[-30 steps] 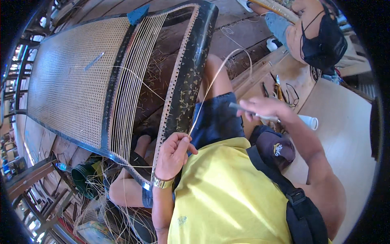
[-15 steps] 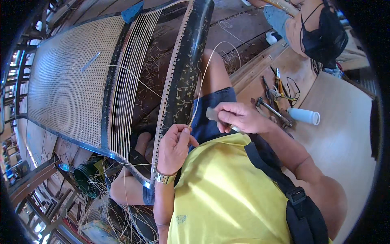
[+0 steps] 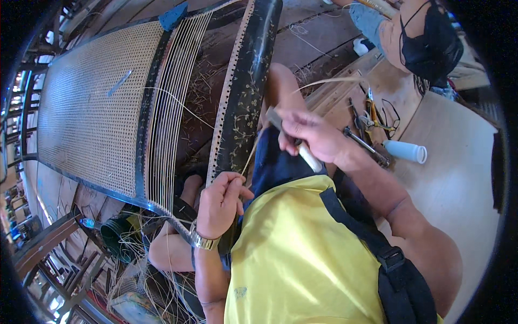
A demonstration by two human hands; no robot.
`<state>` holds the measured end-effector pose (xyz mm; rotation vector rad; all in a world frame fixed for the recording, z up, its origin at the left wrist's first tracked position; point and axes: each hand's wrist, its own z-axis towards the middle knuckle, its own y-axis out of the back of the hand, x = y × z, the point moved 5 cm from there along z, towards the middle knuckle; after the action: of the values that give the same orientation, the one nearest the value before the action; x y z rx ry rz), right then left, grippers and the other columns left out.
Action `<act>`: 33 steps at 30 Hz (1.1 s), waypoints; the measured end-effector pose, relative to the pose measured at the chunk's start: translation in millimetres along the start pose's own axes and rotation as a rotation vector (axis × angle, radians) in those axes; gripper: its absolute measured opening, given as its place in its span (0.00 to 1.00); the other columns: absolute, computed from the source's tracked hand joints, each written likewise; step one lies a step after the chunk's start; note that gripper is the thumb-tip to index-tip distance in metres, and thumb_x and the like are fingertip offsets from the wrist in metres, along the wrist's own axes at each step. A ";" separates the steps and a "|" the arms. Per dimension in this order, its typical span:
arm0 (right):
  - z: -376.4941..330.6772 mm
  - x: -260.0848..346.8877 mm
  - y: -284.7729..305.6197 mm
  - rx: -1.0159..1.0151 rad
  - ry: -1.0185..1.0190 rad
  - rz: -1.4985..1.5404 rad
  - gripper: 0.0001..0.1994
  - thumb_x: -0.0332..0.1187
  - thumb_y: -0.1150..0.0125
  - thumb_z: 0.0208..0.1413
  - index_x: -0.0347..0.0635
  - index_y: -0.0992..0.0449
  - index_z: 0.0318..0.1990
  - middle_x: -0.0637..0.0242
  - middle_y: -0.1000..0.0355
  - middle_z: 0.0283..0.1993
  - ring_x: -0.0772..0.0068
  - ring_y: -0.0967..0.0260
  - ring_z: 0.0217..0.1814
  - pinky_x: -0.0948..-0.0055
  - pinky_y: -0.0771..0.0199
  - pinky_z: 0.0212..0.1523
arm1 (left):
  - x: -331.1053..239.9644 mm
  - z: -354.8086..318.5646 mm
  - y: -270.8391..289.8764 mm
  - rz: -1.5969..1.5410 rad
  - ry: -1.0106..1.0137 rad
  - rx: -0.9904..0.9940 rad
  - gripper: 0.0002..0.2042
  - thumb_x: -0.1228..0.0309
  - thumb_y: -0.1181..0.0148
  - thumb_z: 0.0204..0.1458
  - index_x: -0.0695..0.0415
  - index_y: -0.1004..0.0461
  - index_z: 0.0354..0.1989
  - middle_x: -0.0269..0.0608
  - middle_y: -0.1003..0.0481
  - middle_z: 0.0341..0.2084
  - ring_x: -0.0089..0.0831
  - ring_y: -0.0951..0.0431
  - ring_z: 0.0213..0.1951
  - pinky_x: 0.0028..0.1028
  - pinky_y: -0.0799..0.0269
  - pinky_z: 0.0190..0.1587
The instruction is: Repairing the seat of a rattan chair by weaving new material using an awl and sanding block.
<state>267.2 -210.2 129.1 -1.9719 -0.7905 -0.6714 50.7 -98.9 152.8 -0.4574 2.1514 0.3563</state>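
My left hand [image 3: 220, 202] is closed in a pinch on a thin pale cane strand [image 3: 251, 154], beside the black rail [image 3: 245, 102] of a chair frame over my lap. The strand runs up from its fingertips towards my right hand [image 3: 310, 135], which grips a knife by its pale handle [image 3: 309, 157]. Its short, broad blade [image 3: 274, 117] points up and left, close to the strand; whether they touch, I cannot tell. Small holes line the rail, which bears gold floral decoration. Parallel strands [image 3: 175, 108] span the frame next to a woven cane panel [image 3: 102, 113].
To the right lie a hammer [image 3: 368, 147], yellow-handled pliers [image 3: 372, 114], eyeglasses [image 3: 397, 116] and a pale blue bottle [image 3: 406, 152] on boards. Another person [image 3: 396, 46] is at the upper right. A dark green bucket [image 3: 112, 237] stands at lower left among loose cane strands.
My right hand has moved up and slightly left with the knife. My left hand has drawn down and left, and the strand's high loop has dropped lower and to the right.
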 end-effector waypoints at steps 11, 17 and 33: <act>1.9 -22.3 -32.2 0.027 0.002 -0.185 0.13 0.30 0.49 0.67 0.40 0.27 0.56 0.68 0.25 0.38 0.83 0.30 0.33 0.81 0.27 0.35 | -4.4 12.5 -16.5 -0.064 -0.061 0.042 0.10 0.70 0.52 0.66 0.64 0.28 0.41 0.37 0.21 0.22 0.14 0.32 0.18 0.18 0.37 0.22; -0.6 -36.8 -42.1 0.197 -0.135 -0.159 0.13 0.31 0.47 0.67 0.38 0.27 0.56 0.69 0.25 0.39 0.83 0.30 0.37 0.82 0.27 0.37 | -5.1 12.3 -15.9 -0.032 -0.079 0.020 0.10 0.70 0.52 0.66 0.64 0.28 0.39 0.35 0.24 0.20 0.16 0.32 0.19 0.18 0.37 0.24; 7.5 -42.9 -27.6 0.005 -0.084 -0.018 0.14 0.30 0.46 0.66 0.39 0.27 0.56 0.65 0.25 0.34 0.80 0.32 0.29 0.81 0.30 0.31 | 5.6 1.7 -7.8 -0.083 -0.033 -0.035 0.10 0.69 0.49 0.65 0.63 0.26 0.37 0.24 0.35 0.18 0.12 0.40 0.21 0.18 0.45 0.23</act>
<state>219.8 -203.8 109.6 -2.0012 -0.8604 -0.5997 52.4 -106.2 146.5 -0.5557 2.0900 0.3525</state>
